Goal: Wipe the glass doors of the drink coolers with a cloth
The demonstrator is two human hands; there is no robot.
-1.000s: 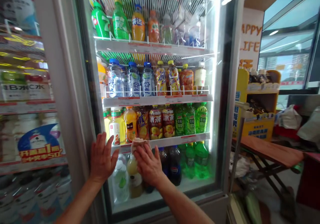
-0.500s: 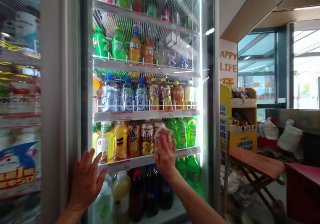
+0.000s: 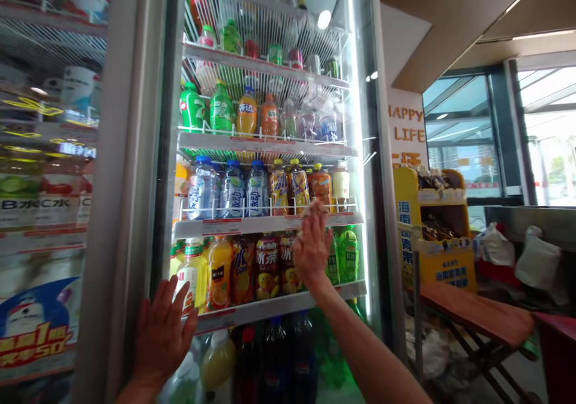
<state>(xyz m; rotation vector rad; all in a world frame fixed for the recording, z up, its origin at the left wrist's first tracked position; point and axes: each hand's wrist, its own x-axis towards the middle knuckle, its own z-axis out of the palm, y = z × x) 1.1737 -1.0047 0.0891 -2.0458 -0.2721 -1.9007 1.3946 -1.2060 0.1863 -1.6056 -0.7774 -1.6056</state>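
Note:
My right hand (image 3: pixel 310 253) presses a crumpled pale cloth (image 3: pixel 316 209) flat against the glass door of a lit drinks fridge. Its fingers point up, and the cloth shows above the fingertips, level with a shelf's front strip (image 3: pixel 270 224). Lower down at the left, my left hand (image 3: pixel 164 335) lies open with fingers apart, against the door near its frame (image 3: pixel 167 128). Behind the glass stand iced tea bottles (image 3: pixel 267 269), an orange juice bottle (image 3: pixel 219 272) and blue-capped bottles (image 3: pixel 233 191). My right palm hides some of the green bottles (image 3: pixel 348 254).
A second fridge door (image 3: pixel 40 308) with a blue promotional sticker is on the left. To the right are a metal handle post (image 3: pixel 417 308), a folding table (image 3: pixel 477 311), a yellow display stand (image 3: pixel 450 266) and white plastic bags (image 3: pixel 537 260).
My right hand has slid the cloth up and slightly right across the glass, from the iced tea row to the shelf strip above. My left hand stays by the frame. The view has shifted.

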